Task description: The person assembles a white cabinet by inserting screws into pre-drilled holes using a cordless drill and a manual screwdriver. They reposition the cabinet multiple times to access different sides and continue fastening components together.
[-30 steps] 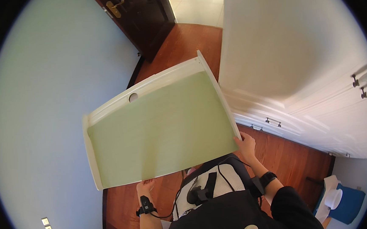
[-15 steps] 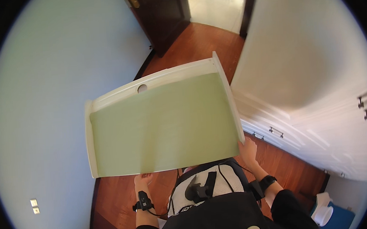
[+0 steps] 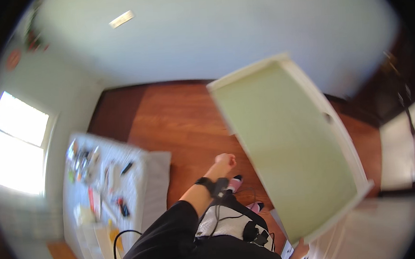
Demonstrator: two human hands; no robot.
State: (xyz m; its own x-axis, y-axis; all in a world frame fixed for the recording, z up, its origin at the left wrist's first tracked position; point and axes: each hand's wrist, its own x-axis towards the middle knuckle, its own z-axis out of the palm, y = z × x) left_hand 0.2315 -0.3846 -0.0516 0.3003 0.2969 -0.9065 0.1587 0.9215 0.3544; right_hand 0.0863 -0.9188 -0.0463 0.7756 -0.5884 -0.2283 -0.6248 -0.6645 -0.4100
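The left hand [image 3: 225, 161] is now off the tray [image 3: 285, 143], fingers curled, nothing visible in them, just right of the table [image 3: 140, 187]. The tray hangs farther right of the table, its near corner gripped by the right hand [image 3: 299, 254], apparently its sole support.

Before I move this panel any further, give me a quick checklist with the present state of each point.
1. Right hand at the panel: ok, at its near edge.
2. Right-hand grip firm: cannot tell, most of the hand is hidden.
3. Left hand supporting the panel: not ok, it is apart from it.
4. Panel apart from the cluttered white surface: ok, floor shows between them.
5. Panel clear of the wall: cannot tell, they overlap in view.
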